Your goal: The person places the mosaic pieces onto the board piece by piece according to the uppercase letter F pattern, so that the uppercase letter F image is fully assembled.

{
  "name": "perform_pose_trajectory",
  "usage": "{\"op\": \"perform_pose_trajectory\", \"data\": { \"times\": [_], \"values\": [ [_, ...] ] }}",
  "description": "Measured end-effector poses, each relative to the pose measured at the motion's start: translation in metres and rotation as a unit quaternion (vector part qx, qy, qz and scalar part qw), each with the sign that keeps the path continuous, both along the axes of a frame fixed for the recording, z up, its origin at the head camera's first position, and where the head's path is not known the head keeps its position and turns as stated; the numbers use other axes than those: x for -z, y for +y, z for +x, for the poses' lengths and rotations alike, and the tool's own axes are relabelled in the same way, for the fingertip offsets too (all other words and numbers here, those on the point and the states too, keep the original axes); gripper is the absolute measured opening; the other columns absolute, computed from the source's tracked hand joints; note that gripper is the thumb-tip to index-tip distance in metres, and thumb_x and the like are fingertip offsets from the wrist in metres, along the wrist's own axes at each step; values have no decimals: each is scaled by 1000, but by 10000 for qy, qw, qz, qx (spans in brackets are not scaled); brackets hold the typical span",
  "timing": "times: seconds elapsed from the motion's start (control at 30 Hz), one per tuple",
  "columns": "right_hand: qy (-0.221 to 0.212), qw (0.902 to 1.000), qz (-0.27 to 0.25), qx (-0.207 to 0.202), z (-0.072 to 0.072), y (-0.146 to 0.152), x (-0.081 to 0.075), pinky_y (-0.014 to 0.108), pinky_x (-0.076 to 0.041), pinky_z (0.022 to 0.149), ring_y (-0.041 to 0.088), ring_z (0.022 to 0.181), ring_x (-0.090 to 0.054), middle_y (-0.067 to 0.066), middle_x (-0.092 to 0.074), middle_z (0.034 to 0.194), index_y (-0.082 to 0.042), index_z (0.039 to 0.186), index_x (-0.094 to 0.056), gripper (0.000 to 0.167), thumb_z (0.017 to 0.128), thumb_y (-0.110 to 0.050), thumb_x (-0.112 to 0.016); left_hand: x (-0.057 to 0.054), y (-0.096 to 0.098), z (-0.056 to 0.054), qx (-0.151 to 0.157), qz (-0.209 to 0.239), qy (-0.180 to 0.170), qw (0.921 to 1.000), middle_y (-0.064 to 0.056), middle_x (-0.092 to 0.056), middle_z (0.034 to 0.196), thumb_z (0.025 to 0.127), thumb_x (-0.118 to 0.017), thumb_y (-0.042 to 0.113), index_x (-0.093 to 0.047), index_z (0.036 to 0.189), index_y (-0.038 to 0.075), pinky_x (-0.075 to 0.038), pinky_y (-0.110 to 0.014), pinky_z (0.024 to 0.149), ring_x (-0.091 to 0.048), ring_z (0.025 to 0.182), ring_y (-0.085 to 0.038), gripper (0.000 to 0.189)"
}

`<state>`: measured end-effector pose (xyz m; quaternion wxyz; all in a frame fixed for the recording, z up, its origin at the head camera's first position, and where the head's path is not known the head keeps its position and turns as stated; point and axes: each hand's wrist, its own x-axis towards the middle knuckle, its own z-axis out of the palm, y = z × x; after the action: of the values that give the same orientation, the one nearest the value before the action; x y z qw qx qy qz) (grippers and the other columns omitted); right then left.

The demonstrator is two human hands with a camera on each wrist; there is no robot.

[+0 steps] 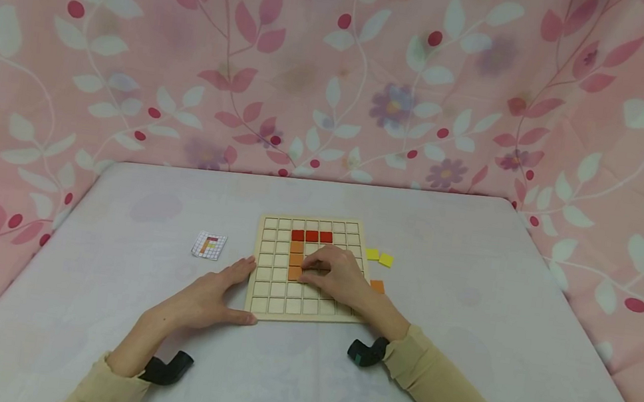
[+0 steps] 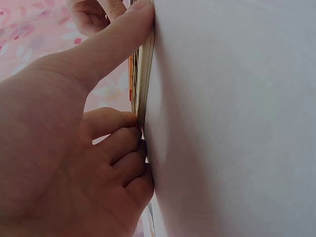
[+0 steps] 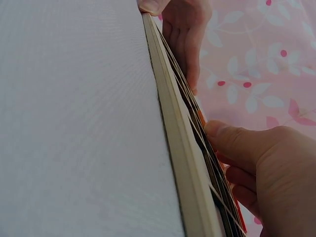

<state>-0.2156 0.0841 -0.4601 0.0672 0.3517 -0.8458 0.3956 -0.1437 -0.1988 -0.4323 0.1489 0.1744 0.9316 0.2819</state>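
A pale wooden grid board (image 1: 275, 306) lies on the table, with a row of 3 red tiles (image 1: 311, 236) and a column of orange tiles (image 1: 297, 247) below the row's left end. My right hand (image 1: 339, 275) reaches over the board and pinches the lowest orange tile (image 1: 293, 274) between thumb and finger; the right wrist view has the thumb (image 3: 232, 140) right at the tile's edge. Along the board's left side rest the extended fingers of my left hand (image 1: 207, 297), its thumb touching the front left corner. In the left wrist view the fingers (image 2: 123, 143) lie against the board's side.
A small pattern card (image 1: 210, 245) with a coloured grid lies left of the board. Two yellow tiles (image 1: 386, 260) sit off its right side, and an orange tile (image 1: 377, 287) shows partly behind my right wrist. Floral cloth (image 1: 336, 82) hangs behind the table.
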Motion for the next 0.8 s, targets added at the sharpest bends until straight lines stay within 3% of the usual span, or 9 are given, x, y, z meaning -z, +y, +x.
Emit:
{"op": "perform_pose_trajectory", "data": {
  "times": [0.33,0.8],
  "values": [
    [198,9996,-188,-99,-1,1,2,32,-57,79,14,87,-69,1,-75,91,-8,94,-77,22,77,-18,-88,0,0,0,23,-18,33,10000,-6,-23,166,78,-80,55,-28,158,11,-24,-58,119,-19,153,-35,105],
    [-92,9999,-53,79,-2,4,-4,32,-57,78,15,87,-68,-1,-74,93,-11,95,-77,21,79,-20,-87,0,1,1,-100,2,-112,9999,-6,-22,166,77,-81,54,-26,159,13,-23,-59,119,-19,153,-34,107]
  ]
}}
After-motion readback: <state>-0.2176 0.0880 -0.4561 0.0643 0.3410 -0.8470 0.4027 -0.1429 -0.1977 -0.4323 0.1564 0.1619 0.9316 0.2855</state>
